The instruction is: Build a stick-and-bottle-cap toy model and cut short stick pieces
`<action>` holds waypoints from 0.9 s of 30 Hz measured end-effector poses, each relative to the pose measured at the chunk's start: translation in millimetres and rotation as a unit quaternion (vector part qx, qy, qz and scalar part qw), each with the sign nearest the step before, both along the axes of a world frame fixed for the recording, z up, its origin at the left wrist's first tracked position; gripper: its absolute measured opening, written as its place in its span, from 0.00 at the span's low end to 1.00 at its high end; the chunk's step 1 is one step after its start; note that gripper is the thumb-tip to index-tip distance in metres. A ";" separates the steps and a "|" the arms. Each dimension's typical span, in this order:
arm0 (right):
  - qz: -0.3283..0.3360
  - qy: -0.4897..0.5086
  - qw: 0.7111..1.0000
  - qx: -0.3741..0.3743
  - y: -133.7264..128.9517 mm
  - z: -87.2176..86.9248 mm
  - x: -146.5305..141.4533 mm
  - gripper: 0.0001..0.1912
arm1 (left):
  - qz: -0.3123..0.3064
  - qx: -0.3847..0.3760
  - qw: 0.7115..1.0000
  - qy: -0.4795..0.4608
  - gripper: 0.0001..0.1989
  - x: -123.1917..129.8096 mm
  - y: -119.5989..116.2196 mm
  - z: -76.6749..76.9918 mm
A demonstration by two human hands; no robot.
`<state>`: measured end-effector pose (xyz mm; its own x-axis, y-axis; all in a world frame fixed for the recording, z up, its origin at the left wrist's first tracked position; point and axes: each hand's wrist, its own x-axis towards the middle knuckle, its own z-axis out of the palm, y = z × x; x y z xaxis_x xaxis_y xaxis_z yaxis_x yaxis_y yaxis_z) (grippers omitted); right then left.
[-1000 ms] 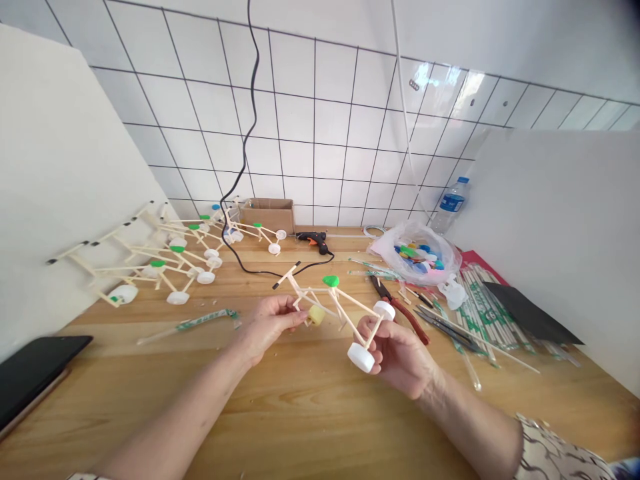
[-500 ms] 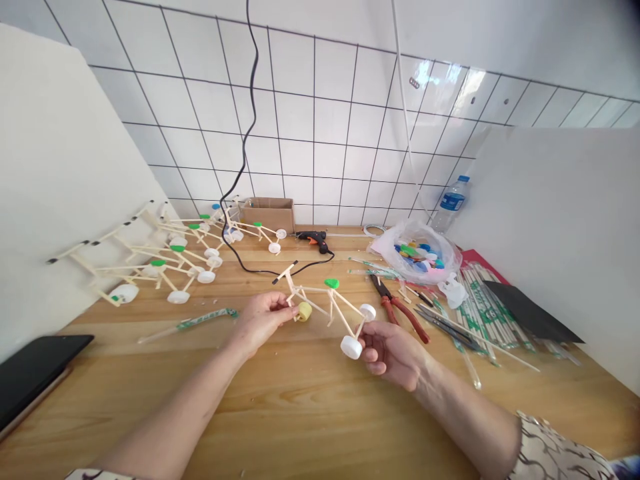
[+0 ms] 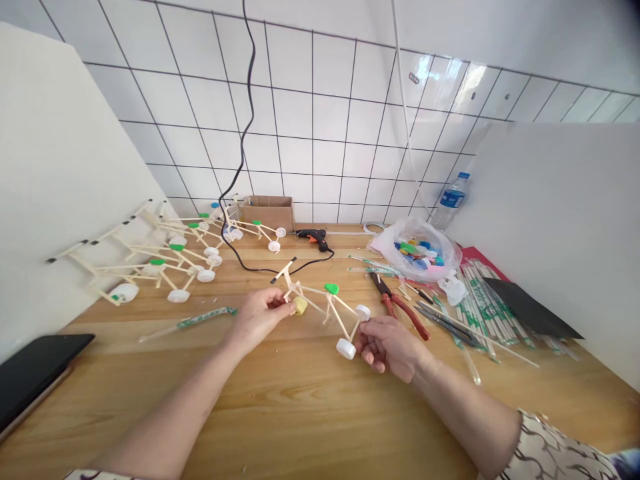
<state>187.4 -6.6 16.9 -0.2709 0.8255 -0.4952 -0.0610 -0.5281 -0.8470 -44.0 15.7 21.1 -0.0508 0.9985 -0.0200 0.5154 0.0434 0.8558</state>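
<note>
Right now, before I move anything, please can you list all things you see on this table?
stick frame: 1, pale wood, white cap wheels, held above table centre
stick models: several, pale wood, white and green caps, left
cardboard box: 1, brown, back
glue gun: 1, black, back
plastic bag: 1, clear, coloured caps inside, back right
water bottle: 1, blue label, back right
pliers: 1, red handles, right of centre
stick bundle: 1, pale, right
flat device: 1, black, front left
left hand: holds stick frame
right hand: beside white wheels
</note>
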 end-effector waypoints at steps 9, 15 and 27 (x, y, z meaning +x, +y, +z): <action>0.009 0.018 1.000 -0.002 0.7 -2.0 0.3 0.08 | -0.018 -0.036 0.986 0.163 0.18 7.4 -17.8 36.0; 0.015 0.020 1.000 -0.002 -1.6 -0.6 -1.5 0.09 | -0.128 -0.049 0.988 0.069 0.17 48.4 -43.3 43.6; 0.010 -0.004 1.000 -0.004 -8.9 5.0 -7.3 0.08 | -0.122 -0.113 0.983 -0.078 0.17 63.5 -37.6 14.0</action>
